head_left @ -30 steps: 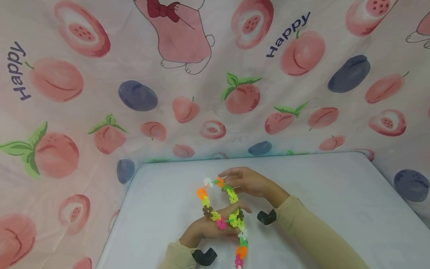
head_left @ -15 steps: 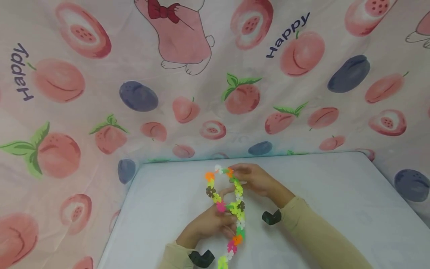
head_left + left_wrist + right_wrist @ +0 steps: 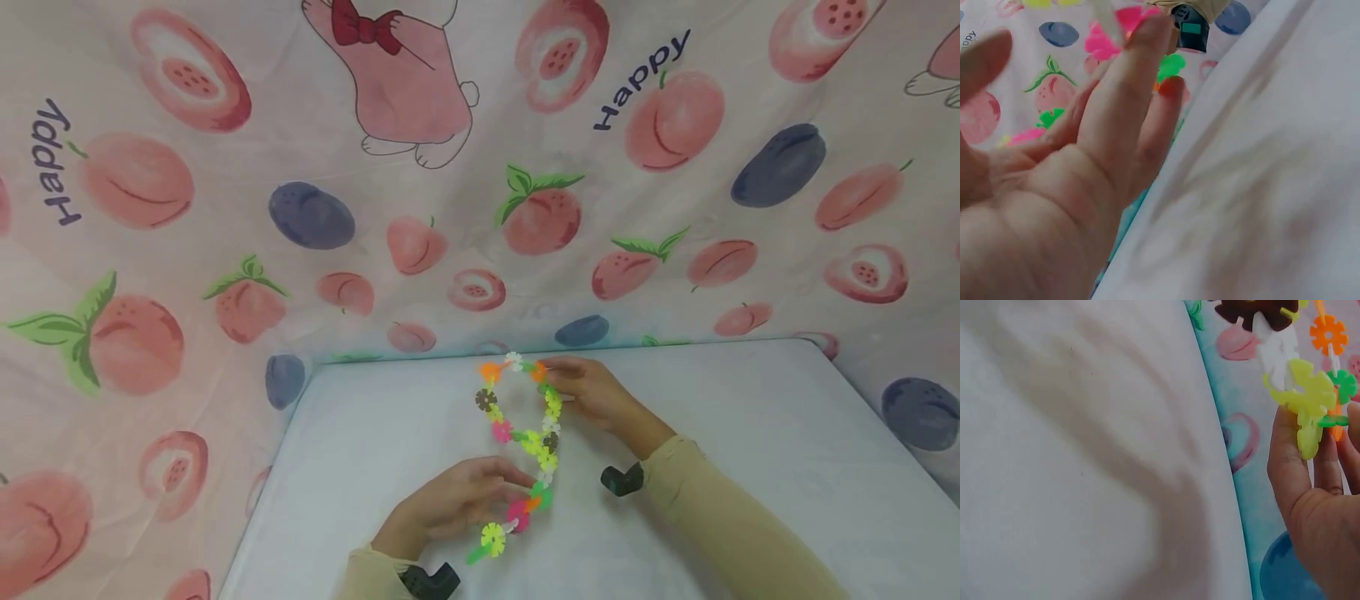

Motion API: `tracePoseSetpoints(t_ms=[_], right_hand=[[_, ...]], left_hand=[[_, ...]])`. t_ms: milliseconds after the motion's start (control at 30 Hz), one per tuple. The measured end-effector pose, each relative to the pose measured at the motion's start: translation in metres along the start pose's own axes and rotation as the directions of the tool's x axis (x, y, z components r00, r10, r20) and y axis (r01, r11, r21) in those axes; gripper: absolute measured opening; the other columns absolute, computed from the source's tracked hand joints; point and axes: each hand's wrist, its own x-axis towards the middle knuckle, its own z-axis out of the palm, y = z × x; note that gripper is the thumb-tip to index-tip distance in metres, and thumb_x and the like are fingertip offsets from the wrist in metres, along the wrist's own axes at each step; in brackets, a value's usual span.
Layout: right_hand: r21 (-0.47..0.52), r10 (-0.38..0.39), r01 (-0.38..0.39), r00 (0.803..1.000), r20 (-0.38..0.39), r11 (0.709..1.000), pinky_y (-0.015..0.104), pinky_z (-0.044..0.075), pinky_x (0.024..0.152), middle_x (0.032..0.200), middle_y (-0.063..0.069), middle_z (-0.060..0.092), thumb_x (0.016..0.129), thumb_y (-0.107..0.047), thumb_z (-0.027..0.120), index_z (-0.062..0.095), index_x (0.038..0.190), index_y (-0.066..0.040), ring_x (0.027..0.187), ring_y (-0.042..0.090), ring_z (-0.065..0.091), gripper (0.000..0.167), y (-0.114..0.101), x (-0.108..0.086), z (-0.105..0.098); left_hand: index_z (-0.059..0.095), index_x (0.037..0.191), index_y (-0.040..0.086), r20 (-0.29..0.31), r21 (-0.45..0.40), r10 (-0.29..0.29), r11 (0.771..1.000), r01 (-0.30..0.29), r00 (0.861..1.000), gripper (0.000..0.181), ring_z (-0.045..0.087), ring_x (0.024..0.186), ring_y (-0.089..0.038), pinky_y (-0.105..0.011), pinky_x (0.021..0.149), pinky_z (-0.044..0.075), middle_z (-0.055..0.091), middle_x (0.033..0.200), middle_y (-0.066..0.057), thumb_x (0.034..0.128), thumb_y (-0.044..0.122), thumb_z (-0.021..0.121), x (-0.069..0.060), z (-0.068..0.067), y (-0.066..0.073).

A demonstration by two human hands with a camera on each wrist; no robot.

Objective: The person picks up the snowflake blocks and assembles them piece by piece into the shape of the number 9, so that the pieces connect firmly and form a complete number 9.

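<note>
A chain of interlocking plastic flower discs [image 3: 552,403] in yellow, green, orange, pink, white and brown forms a loop with a tail hanging from it. At the loop's upper right, my right hand [image 3: 603,398] pinches it; the right wrist view shows thumb and fingers around green and orange discs [image 3: 1340,384]. My left hand [image 3: 446,502] is beside the tail, its fingers extended toward the green and pink discs [image 3: 517,516]. In the left wrist view its fingers [image 3: 1125,103] look nearly straight, with a pink disc [image 3: 1100,42] by the fingertips; whether they touch is unclear.
Both hands are above a white table [image 3: 360,450]. A cloth with printed fruit [image 3: 472,208] hangs behind and at the sides. Black curved wrist mounts [image 3: 622,480] sit at both cuffs.
The chain and right hand have moved up and right, away from me. My left hand has slipped out of the loop and now lies lower, beside the tail.
</note>
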Motion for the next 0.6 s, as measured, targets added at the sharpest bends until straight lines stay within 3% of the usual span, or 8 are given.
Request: tracePoseSetpoints(t_ms=[133, 200, 267, 333, 433, 500, 600], right_hand=[[-0.019, 0.036, -0.037, 0.999, -0.039, 0.999, 0.049, 0.046, 0.112, 0.153, 0.011, 0.049, 0.101, -0.027, 0.065, 0.055, 0.146, -0.011, 0.136, 0.030, 0.051, 0.049, 0.000, -0.002, -0.008], [-0.035, 0.051, -0.053, 0.997, -0.057, 0.998, 0.049, 0.046, 0.113, 0.154, 0.010, 0.048, 0.100, -0.028, 0.066, 0.055, 0.146, -0.013, 0.137, 0.029, 0.050, 0.049, 0.001, -0.001, -0.012], [-0.052, 0.062, -0.066, 0.996, -0.072, 0.996, 0.048, 0.047, 0.112, 0.152, 0.010, 0.049, 0.100, -0.030, 0.067, 0.056, 0.145, -0.014, 0.136, 0.029, 0.050, 0.049, 0.003, -0.001, -0.014], [-0.068, 0.063, -0.068, 0.995, -0.082, 0.995, 0.044, 0.050, 0.108, 0.151, 0.011, 0.051, 0.099, -0.032, 0.067, 0.056, 0.145, -0.013, 0.133, 0.028, 0.053, 0.050, 0.005, -0.001, -0.016], [-0.105, 0.056, -0.066, 0.994, -0.097, 0.992, 0.036, 0.055, 0.099, 0.147, 0.012, 0.055, 0.099, -0.030, 0.068, 0.058, 0.142, -0.011, 0.123, 0.025, 0.057, 0.049, 0.009, -0.001, -0.016], [-0.146, 0.043, -0.056, 0.995, -0.092, 0.988, 0.031, 0.056, 0.091, 0.143, 0.014, 0.057, 0.099, -0.029, 0.069, 0.058, 0.141, -0.009, 0.115, 0.022, 0.060, 0.048, 0.011, -0.002, -0.016], [-0.193, 0.029, -0.043, 0.997, -0.074, 0.980, 0.028, 0.056, 0.082, 0.138, 0.015, 0.060, 0.098, -0.027, 0.070, 0.059, 0.139, -0.007, 0.105, 0.019, 0.062, 0.047, 0.015, -0.002, -0.014]], left_hand=[[0.048, 0.147, 0.008, 0.063, 0.140, -0.050, 0.989, 0.041, 0.997, 0.056, 0.059, 0.126, -0.016, -0.026, 0.099, 0.053, 0.048, 0.152, -0.002, 0.0974, 0.023, 0.069, -0.006, 0.000, 0.002], [0.048, 0.148, 0.015, 0.059, 0.207, -0.075, 0.977, 0.061, 0.995, 0.063, 0.060, 0.128, -0.016, -0.027, 0.103, 0.051, 0.045, 0.154, 0.001, 0.0909, 0.013, 0.075, -0.009, 0.003, 0.003], [0.048, 0.149, 0.020, 0.056, 0.229, -0.083, 0.971, 0.068, 0.995, 0.072, 0.062, 0.128, -0.018, -0.026, 0.099, 0.054, 0.043, 0.157, 0.002, 0.0856, -0.001, 0.074, -0.011, 0.004, 0.002], [0.050, 0.148, 0.025, 0.032, 0.325, -0.071, 0.944, 0.057, 0.997, 0.073, 0.057, 0.133, -0.016, -0.022, 0.098, 0.052, 0.045, 0.157, 0.004, 0.0840, -0.004, 0.072, -0.012, 0.006, 0.000], [0.052, 0.144, 0.027, -0.001, 0.494, -0.039, 0.869, 0.035, 0.999, 0.066, 0.055, 0.134, -0.012, -0.022, 0.100, 0.050, 0.050, 0.152, 0.006, 0.0867, -0.001, 0.068, -0.010, 0.007, -0.004], [0.055, 0.141, 0.026, -0.015, 0.623, -0.006, 0.782, 0.014, 1.000, 0.059, 0.055, 0.130, -0.006, -0.020, 0.102, 0.048, 0.055, 0.145, 0.008, 0.0890, 0.002, 0.067, -0.008, 0.009, -0.006], [0.059, 0.140, 0.022, -0.002, 0.750, 0.049, 0.661, -0.030, 0.999, 0.052, 0.058, 0.116, 0.000, -0.021, 0.100, 0.048, 0.061, 0.132, 0.009, 0.0920, 0.003, 0.064, -0.004, 0.011, -0.008]])
